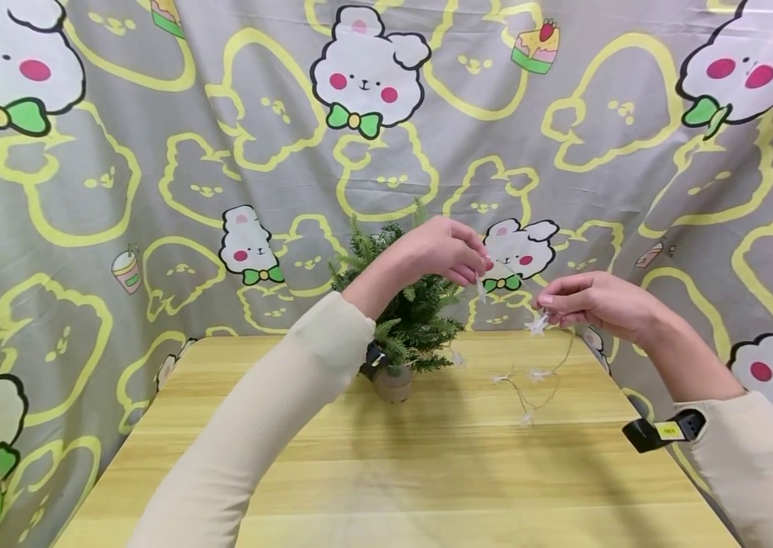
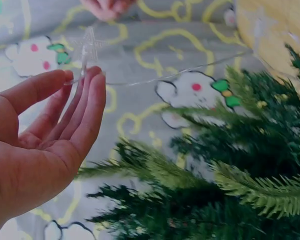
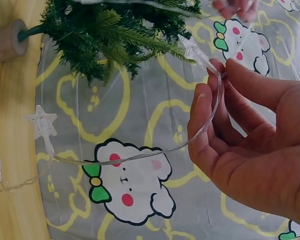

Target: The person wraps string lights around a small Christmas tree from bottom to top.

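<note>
A small artificial Christmas tree (image 1: 421, 323) on a round wooden base (image 1: 393, 386) stands at the table's back. My left hand (image 1: 443, 250), reaching across in front of it, pinches the wire of a star string light between thumb and fingertips; a clear star (image 2: 92, 46) stands up at the fingertips. To the right, my right hand (image 1: 595, 303) pinches the same clear wire (image 3: 216, 107) just beside another star (image 1: 537, 324). From there the wire sags to the tabletop, where more stars (image 1: 539, 374) lie. Another stretch of wire (image 2: 135, 82) runs from the left hand past the tree.
The wood-grain table (image 1: 427, 472) ends at a grey patterned curtain (image 1: 277, 190) behind and on both sides. A dark strap with a yellow label (image 1: 667, 431) sits at my right sleeve cuff. A small black item (image 1: 374, 355) hangs by the tree's trunk.
</note>
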A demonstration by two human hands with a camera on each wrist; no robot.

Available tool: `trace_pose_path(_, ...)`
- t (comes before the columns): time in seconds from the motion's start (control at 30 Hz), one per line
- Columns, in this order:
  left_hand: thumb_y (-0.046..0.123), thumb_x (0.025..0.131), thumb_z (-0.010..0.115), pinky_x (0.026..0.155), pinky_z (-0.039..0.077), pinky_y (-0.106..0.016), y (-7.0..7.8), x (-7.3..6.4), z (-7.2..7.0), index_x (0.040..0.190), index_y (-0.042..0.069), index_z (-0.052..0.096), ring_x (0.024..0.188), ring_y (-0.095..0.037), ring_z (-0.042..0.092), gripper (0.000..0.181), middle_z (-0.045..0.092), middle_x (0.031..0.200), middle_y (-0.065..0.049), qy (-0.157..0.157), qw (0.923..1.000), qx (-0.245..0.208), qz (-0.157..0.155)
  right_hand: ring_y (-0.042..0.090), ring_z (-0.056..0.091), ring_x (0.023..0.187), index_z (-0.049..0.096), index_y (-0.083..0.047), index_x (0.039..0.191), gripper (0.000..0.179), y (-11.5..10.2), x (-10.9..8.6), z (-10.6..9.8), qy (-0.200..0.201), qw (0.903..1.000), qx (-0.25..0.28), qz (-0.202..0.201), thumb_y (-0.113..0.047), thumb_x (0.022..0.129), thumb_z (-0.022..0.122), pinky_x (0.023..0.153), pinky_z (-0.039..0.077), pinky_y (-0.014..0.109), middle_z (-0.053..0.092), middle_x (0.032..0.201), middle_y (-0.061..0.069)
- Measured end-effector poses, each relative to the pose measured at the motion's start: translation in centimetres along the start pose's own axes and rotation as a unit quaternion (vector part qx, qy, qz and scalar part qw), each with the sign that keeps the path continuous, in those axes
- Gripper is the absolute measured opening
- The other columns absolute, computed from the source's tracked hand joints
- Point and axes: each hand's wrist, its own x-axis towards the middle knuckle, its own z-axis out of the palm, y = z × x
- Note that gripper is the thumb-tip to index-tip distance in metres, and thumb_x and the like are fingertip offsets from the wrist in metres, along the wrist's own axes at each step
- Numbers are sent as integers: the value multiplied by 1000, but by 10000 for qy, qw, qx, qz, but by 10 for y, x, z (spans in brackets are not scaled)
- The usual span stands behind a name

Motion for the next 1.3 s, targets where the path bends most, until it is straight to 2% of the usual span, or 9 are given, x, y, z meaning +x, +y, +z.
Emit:
trace_pose_path(0.1, -2, 94, 65, 87, 61, -36, -5, 7, 0, 102, -4, 70, 85, -23, 73, 10, 77, 102, -13, 150, 9999, -63, -37, 12, 68, 83, 71, -2, 114, 21, 1, 1, 1, 33, 10000, -2, 18, -16, 101, 62, 77, 60, 26, 71, 98, 1)
trace_pose_path(0.23, -1, 95, 65, 81, 61, -30, -6, 14, 9, 103, -4, 70, 77, -16, 69, 10, 74, 93, -13, 128, 9999, 52, -68, 11, 66, 83, 70, 1, 115, 24, 2, 1, 1, 112, 9999, -34, 39, -17, 101, 62, 76, 59, 25, 70, 96, -2)
trace_pose_path(0.43, 4, 98, 63, 88, 60, -33, -2, 24, 23, 104, -1, 68, 77, -14, 66, 9, 71, 97, -13, -62, 9994, 320, -70, 10, 65, 82, 73, -6, 109, 17, 6, 1, -2, 220, 9997, 1, 76, -16, 102, 62, 74, 58, 24, 71, 96, -5)
trace_pose_path(0.6, 6, 99, 62, 77, 57, -25, 1, 35, 26, 98, 2, 70, 72, -14, 61, 8, 68, 88, -8, 127, 9993, 322, -110, 7, 66, 81, 74, -9, 107, 15, 9, 1, -5, 211, 9996, 184, 58, -13, 101, 61, 75, 59, 24, 74, 97, -5)
trace_pose_path(0.73, 2, 96, 61, 67, 53, -22, 8, 42, 23, 93, 4, 70, 70, -15, 59, 9, 66, 82, -8, 317, 9985, 450, -14, 9, 65, 79, 74, -7, 106, 15, 10, -1, -6, 239, 9995, 217, 50, -13, 101, 62, 74, 59, 24, 73, 95, -4)
trace_pose_path(0.9, 2, 95, 62, 63, 54, -21, 16, 47, 21, 98, 4, 72, 71, -14, 63, 11, 70, 87, -8, 552, 9975, 449, -28, 11, 64, 78, 74, -5, 106, 16, 10, -2, -8, 319, 9993, 197, 42, -15, 100, 63, 73, 59, 24, 70, 90, -3)
trace_pose_path(1.03, 4, 96, 63, 66, 57, -22, 16, 52, 25, 98, 3, 72, 73, -13, 64, 10, 72, 95, -10, 609, 9972, 417, -122, 11, 64, 78, 74, -6, 106, 15, 10, -2, -8, 330, 9990, 289, 81, -16, 100, 65, 73, 59, 25, 71, 91, -2)
trace_pose_path(1.13, 4, 96, 64, 70, 59, -25, 12, 57, 30, 95, 3, 72, 75, -16, 66, 8, 73, 97, -14, 532, 9977, 292, -312, 10, 65, 78, 74, -6, 106, 14, 11, -1, -7, 326, 9988, 338, 105, -15, 100, 65, 74, 59, 25, 71, 91, -2)
trace_pose_path(1.3, 3, 95, 66, 85, 61, -33, 5, 64, 38, 92, 1, 71, 74, -19, 69, 7, 75, 96, -18, 195, 9980, 38, -601, 11, 66, 80, 74, -8, 105, 14, 13, -2, -8, 370, 9989, 260, 132, -16, 100, 64, 76, 60, 25, 71, 91, -3)
